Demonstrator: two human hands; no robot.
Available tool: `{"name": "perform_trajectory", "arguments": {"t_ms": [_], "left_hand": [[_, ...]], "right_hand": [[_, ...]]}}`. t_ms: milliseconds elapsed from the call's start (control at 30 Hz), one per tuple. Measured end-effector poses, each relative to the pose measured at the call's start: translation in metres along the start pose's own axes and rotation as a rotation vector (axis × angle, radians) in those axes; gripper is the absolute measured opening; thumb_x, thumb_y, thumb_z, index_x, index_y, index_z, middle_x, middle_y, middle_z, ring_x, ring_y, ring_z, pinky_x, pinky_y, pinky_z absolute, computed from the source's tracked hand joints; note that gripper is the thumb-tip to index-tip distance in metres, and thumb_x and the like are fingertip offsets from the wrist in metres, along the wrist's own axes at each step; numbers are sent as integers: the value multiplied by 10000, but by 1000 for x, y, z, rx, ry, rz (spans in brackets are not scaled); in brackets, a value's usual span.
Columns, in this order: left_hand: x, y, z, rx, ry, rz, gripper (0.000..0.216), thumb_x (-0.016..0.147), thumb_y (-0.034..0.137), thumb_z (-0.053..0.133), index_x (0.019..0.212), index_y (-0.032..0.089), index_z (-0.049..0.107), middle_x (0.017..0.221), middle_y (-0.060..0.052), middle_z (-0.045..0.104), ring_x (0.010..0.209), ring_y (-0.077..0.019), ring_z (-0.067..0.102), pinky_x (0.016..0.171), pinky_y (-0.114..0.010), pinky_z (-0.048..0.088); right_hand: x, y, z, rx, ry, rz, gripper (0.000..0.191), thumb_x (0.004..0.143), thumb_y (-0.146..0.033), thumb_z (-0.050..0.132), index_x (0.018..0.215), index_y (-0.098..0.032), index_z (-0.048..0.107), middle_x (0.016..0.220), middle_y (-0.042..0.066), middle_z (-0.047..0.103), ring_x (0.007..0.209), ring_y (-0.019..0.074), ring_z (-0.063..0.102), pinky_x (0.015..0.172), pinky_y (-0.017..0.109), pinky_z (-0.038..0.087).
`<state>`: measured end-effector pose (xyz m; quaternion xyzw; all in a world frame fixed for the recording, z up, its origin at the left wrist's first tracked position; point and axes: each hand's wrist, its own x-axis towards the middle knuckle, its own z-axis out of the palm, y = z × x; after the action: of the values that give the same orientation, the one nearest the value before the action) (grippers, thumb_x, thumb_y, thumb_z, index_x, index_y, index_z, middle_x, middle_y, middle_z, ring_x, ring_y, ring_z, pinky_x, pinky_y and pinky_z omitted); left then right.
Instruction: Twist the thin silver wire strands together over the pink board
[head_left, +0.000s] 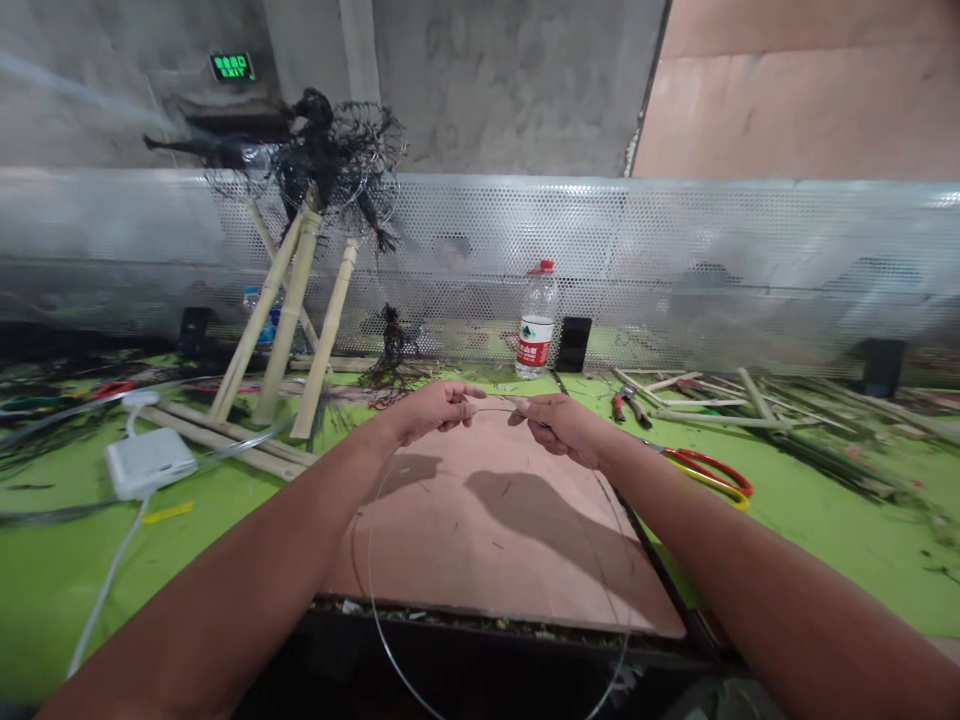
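Observation:
My left hand (435, 408) and my right hand (559, 424) are held out over a brown board (495, 540), fingers pinched closed. Between them runs a thin grey wire (495, 408), gripped at both ends. The wire bends down from each hand into a large loop (375, 590) that hangs toward me past the board's near edge. The two hands are about a hand's width apart, slightly above the board.
The green table (825, 520) holds red and yellow scissors (712, 472), pliers (628, 404), a water bottle (537, 322), bamboo sticks (292, 300) with a black wire tangle (337, 150), a white power adapter (148, 460) and scattered bamboo strips (757, 398). A perforated metal screen (675, 260) stands behind.

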<state>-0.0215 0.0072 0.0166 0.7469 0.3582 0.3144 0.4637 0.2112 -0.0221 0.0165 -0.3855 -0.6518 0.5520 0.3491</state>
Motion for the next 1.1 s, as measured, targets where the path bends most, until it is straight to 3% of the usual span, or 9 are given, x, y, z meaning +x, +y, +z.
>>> {"name": "perform_trajectory", "arguments": {"t_ms": [133, 267, 600, 867, 1100], "left_hand": [[0, 2, 3, 139, 51, 77, 519, 714, 348, 602, 1185, 158, 495, 657, 12, 512, 523, -64, 379, 472, -195, 276], [0, 2, 2, 163, 26, 98, 537, 677, 368, 635, 1150, 137, 529, 636, 31, 464, 536, -66, 380, 490, -203, 293], [3, 0, 0, 254, 24, 162, 694, 634, 379, 671, 1257, 181, 437, 724, 21, 500, 643, -92, 450, 573, -213, 336], [3, 2, 4, 469, 91, 172, 593, 644, 384, 644, 1187, 180, 521, 676, 34, 533, 601, -92, 462, 559, -204, 353], [1, 2, 14, 759, 201, 222, 394, 736, 396, 546, 1072, 202, 616, 959, -31, 664, 831, -158, 581, 762, -242, 410]], "right_hand": [[2, 2, -2, -12, 4, -13, 317, 794, -427, 515, 832, -117, 567, 433, -88, 234, 365, 48, 155, 328, 207, 111], [2, 2, -3, -43, 7, -47, 329, 797, -438, 505, 828, -118, 574, 418, -88, 244, 353, 45, 155, 326, 207, 112], [3, 1, -1, -127, 23, -74, 322, 788, -439, 506, 785, -124, 571, 371, -93, 250, 333, 44, 154, 338, 209, 91], [4, 3, 0, -254, 51, -88, 328, 789, -444, 481, 795, -132, 582, 373, -91, 250, 336, 53, 175, 358, 216, 122], [4, 4, 2, -437, 135, -84, 357, 761, -460, 490, 801, -128, 615, 432, -70, 282, 392, 58, 221, 389, 210, 158]]}}
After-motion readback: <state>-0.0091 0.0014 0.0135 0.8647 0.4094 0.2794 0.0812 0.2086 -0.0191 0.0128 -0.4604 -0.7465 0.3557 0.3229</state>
